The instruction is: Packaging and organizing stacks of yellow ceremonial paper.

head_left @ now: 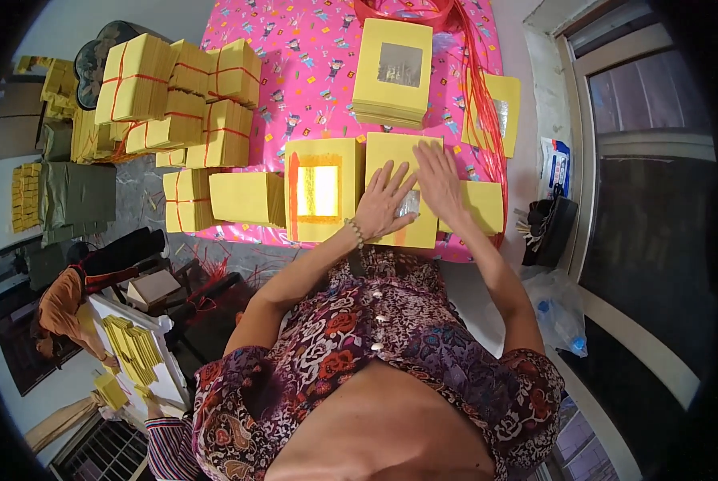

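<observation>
My left hand [384, 207] and my right hand [441, 183] lie side by side, fingers stretched out, on a yellow sheet of paper [389, 149] with a silver foil patch partly hidden beneath them. Neither hand grips anything. A beaded bracelet [355, 232] circles my left wrist. Just left of the left hand, a stack of yellow paper [319, 192] shows a shiny foil square edged in orange, with a red stripe beside it. By the right wrist is a plain yellow stack [482, 205], partly covered by my forearm.
A tall yellow stack with a silver square [395, 80] stands farther back on the pink patterned tablecloth [311, 88]. Red strands [487, 96] hang along the right. Red-tied yellow bundles [138, 84] pile up at left. Another person's hand [152, 409] is at a white table, lower left.
</observation>
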A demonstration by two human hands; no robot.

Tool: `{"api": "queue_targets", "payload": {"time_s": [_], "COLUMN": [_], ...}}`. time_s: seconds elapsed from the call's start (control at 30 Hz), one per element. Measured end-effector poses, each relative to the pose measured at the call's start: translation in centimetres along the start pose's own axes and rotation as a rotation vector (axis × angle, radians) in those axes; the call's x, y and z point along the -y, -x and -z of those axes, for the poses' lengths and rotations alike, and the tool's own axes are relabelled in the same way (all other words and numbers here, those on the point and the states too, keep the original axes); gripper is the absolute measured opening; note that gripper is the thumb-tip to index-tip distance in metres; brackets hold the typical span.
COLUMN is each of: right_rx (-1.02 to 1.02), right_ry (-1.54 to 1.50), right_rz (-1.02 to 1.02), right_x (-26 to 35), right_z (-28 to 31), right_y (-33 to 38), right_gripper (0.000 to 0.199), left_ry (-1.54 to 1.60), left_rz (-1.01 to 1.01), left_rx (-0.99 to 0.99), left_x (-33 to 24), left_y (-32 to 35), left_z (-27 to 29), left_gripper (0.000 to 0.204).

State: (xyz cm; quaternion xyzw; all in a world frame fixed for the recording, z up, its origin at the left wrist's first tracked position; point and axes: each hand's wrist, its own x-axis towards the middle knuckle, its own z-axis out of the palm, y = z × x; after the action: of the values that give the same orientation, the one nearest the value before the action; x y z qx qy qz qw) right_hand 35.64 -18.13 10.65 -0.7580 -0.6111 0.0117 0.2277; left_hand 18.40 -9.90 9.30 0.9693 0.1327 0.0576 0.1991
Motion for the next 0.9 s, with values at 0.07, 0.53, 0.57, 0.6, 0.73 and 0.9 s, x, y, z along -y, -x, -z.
{"api": "queue_targets", "payload": {"time_s": [0.07,0.53,0.57,0.6,0.73,0.9], "right_rx": [0.197,0.343,0.343,0.342,0.337,0.325], "right_ry": [0.031,-0.072,-0.059,-0.06,-0.053,-0.028], "right_rz": [-0.004,-0.033,-0.019,-0.028,-0.035,-0.051], "right_x": [1.1,0.8,0.7,0.7,0.5,0.9], "right_z": [0.6,0.1,-0.1,-0.3,-0.7,-0.5], "right_y": [3.0,5.6,5.5,5.6,5.7,5.4], "right_gripper": [0.06,0.09,0.09,0.09,0.089,0.086], "left_ry": [-0.014,-0.023,-0.015,-0.007,0.017,-0.095], "left_rz": [-0.004,-0.067,-0.079,-0.091,-0.078,-0.094], "left_rx": [0.013,0.065,0.075,0.085,0.083,0.043], "left_x": [0.0,3.1,3.5,3.6,3.6,3.9], "left_y": [0.1,1.4,1.5,1.5,1.6,1.1], "left_z": [0.0,1.8,2.0,2.1,1.9,1.6], "left_gripper": [0.085,0.096,0.094,0.093,0.092,0.08]}}
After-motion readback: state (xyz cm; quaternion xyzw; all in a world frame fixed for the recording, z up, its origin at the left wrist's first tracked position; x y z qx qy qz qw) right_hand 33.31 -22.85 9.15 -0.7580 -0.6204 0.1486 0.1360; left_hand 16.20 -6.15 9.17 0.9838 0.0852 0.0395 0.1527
